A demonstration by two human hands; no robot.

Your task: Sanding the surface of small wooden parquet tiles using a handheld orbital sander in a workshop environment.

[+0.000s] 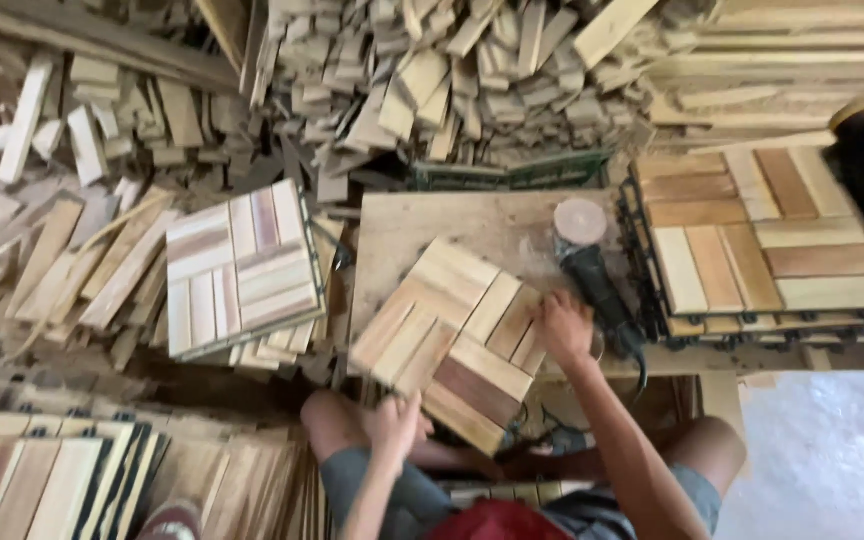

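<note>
A square wooden slat tile [457, 340] lies turned at an angle on a low plywood work board [402, 225] in front of me. My left hand [394, 425] grips the tile's near corner. My right hand [562, 325] rests on its right edge with the fingers curled over it. Just beyond my right hand, a dark angle grinder [597, 275] with a round sanding disc lies on the board.
A stack of finished slat tiles [752, 240] stands at the right, another tile [242, 265] leans at the left. Loose wood offcuts [452, 80] pile up behind. More tiles [52, 480] stack at lower left. My knees flank the board's near edge.
</note>
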